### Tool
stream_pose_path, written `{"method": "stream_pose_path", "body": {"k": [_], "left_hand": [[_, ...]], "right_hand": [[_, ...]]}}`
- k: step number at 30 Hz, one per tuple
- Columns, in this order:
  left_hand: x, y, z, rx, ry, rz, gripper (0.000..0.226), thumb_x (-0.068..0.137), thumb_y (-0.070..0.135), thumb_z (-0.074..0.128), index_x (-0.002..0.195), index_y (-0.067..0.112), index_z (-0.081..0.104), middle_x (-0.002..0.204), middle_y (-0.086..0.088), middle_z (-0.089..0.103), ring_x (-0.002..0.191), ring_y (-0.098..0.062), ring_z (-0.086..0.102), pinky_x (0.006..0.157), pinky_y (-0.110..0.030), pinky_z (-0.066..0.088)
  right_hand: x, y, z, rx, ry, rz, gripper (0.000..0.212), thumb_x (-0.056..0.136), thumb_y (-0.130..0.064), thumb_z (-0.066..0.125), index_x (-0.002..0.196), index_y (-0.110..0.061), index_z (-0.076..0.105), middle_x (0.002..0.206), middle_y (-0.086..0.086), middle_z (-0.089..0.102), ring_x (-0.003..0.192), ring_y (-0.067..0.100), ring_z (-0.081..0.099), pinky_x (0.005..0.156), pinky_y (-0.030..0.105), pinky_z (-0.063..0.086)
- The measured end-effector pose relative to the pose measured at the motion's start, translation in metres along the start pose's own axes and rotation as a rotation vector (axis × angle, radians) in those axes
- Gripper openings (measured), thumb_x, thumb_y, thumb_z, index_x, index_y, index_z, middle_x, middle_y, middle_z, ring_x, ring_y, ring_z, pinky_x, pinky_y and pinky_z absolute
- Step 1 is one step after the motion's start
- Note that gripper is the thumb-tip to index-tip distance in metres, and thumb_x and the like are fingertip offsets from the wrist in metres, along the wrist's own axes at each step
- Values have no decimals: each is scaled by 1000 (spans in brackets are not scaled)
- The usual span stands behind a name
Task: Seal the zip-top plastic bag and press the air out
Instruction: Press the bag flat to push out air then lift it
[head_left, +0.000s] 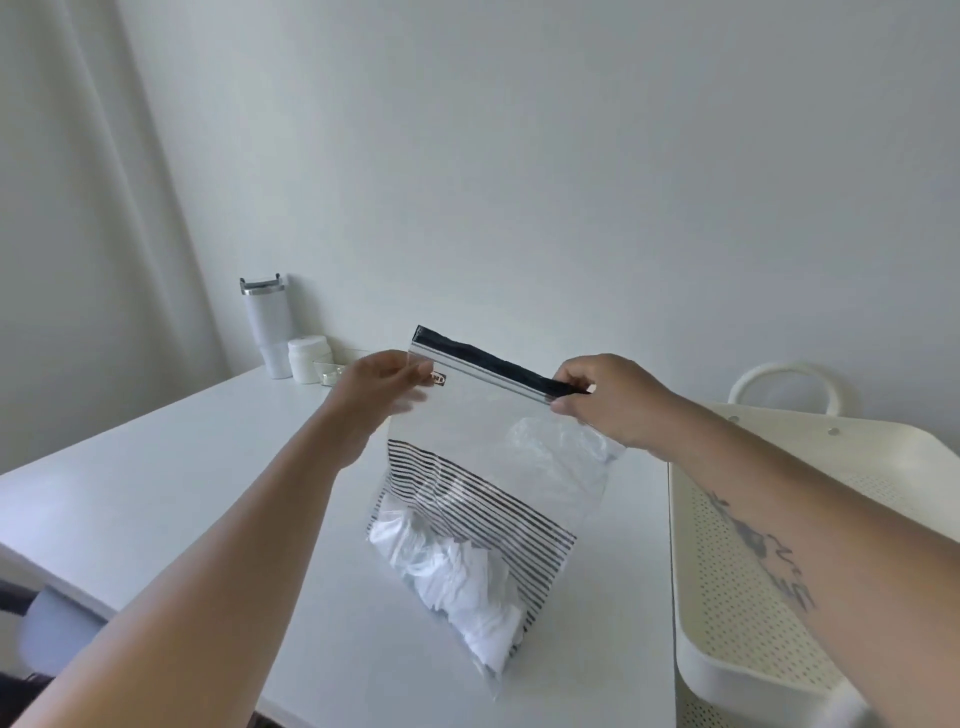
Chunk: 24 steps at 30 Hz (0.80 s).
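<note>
Head view, left to right: a white tumbler (266, 327) and small jar (309, 358) stand at the table's (156, 493) far edge. The left hand (379, 387) pinches the zip-top bag's (483, 467) upper left corner, while the right hand (602, 402) pinches the dark zip strip (488, 361) at its right end. The bag stands upright mid-table with crumpled white contents (457, 571) low inside. Sealing looks in hand; next, probably run pinched fingers along the strip, leaving a gap for air
</note>
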<state>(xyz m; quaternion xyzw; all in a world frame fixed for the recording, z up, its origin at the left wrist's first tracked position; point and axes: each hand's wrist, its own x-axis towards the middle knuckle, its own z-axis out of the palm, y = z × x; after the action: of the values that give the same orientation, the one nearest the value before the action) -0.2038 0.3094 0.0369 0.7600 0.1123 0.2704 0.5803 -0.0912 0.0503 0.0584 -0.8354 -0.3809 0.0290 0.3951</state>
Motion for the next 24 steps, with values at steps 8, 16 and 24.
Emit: {"method": "stream_pose_path", "body": {"k": [8, 16, 24], "left_hand": [[-15, 31, -1, -201, -68, 3, 11, 79, 31, 72, 82, 21, 68, 81, 7, 75, 70, -10, 70, 60, -21, 56], [-8, 109, 28, -236, -99, 150, 10, 81, 35, 75, 76, 28, 71, 89, 6, 77, 71, -9, 73, 59, -20, 57], [-6, 155, 121, -324, -228, 184, 10, 86, 31, 72, 78, 26, 68, 91, 7, 76, 73, -13, 73, 60, -23, 57]], "right_hand": [[-28, 26, -19, 454, 114, 155, 10, 84, -13, 73, 90, -7, 68, 85, 5, 68, 72, 15, 66, 69, 30, 58], [-40, 2, -95, 773, 285, 73, 8, 85, -9, 74, 86, -12, 67, 78, 2, 68, 60, 13, 63, 60, 26, 58], [-92, 11, -200, 668, 438, 25, 4, 88, -15, 71, 89, -17, 67, 84, 1, 69, 60, 11, 65, 64, 27, 58]]}}
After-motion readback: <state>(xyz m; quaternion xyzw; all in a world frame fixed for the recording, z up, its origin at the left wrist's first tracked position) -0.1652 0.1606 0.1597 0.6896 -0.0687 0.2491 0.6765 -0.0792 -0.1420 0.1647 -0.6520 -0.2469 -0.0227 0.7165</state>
